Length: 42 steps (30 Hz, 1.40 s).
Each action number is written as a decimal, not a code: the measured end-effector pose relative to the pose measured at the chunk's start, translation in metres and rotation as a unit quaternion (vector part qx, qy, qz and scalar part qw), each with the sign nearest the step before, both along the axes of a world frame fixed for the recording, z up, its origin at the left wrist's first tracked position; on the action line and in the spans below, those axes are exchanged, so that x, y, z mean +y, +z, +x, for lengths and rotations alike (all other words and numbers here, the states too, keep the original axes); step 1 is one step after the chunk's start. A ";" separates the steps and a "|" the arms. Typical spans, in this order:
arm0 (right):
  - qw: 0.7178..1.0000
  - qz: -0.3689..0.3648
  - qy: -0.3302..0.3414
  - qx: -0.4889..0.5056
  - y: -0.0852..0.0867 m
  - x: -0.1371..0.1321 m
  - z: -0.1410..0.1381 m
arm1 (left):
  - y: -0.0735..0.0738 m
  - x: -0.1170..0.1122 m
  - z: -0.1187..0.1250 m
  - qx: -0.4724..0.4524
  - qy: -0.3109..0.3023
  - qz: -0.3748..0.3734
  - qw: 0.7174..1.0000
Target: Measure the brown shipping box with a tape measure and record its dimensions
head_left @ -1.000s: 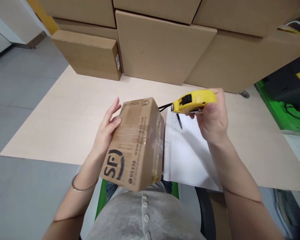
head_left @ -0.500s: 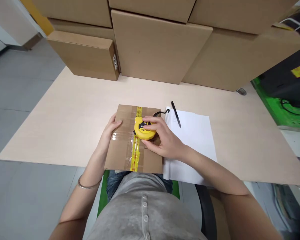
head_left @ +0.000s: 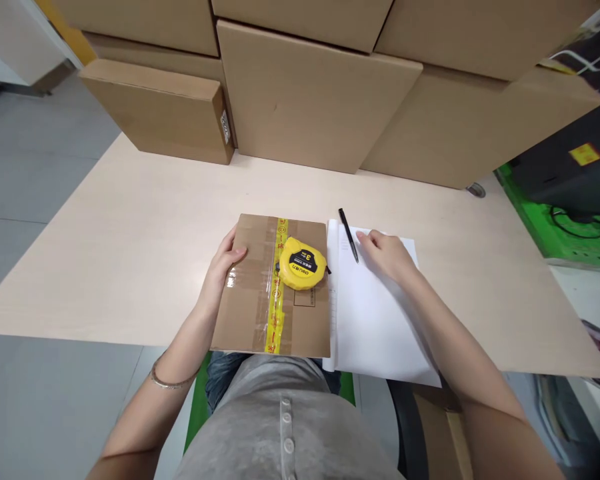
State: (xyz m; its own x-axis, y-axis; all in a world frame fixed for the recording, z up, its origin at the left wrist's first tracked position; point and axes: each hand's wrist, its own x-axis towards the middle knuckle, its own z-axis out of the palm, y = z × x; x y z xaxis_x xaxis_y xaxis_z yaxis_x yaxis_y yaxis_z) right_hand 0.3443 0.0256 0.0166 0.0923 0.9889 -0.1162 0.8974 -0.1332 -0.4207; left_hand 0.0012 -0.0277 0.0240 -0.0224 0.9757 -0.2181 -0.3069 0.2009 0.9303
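A flat cardboard box (head_left: 250,300) with yellow printed tape down its middle lies in front of me, its near edge over my lap. My left hand (head_left: 223,263) grips its left edge, thumb on top and the other fingers mostly hidden along the side. On the box rests a yellow tape measure (head_left: 303,265) with a black label, nobody holding it. Above the white paper (head_left: 380,320), just right of a black pen (head_left: 349,235), is my right hand (head_left: 387,255). Its fingers are curled in with nothing visible in them, and it is apart from the pen.
Large cardboard boxes (head_left: 310,100) are stacked along the back of the table (head_left: 130,247). A smaller carton (head_left: 160,113) stands at the back left. On the right are a green surface (head_left: 545,220) with a dark object and cables, and a cable hole (head_left: 477,190).
My right hand has let go of the tape measure and moved right, over the paper beside the pen. The tape measure stays on the box. My left hand keeps its grip.
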 end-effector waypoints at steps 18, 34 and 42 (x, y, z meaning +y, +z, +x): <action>0.931 -0.032 0.059 0.360 -0.043 0.008 -0.002 | -0.026 0.045 -0.009 0.051 -0.051 0.063 0.995; 0.911 -0.094 0.055 0.397 -0.035 0.009 -0.006 | -0.014 0.039 -0.008 0.069 -0.037 0.013 0.997; 0.912 -0.101 0.058 0.393 -0.032 0.009 -0.006 | -0.015 0.040 -0.008 0.064 -0.036 0.008 0.997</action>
State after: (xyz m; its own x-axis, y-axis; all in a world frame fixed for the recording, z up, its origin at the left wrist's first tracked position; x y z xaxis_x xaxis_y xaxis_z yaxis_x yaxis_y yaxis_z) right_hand 0.3388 0.0348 -0.0157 -0.2019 0.9379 -0.2821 0.3417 -0.2025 -0.9177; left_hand -0.0066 0.0118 0.0091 0.0201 0.9792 -0.2019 -0.1704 0.2023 0.9644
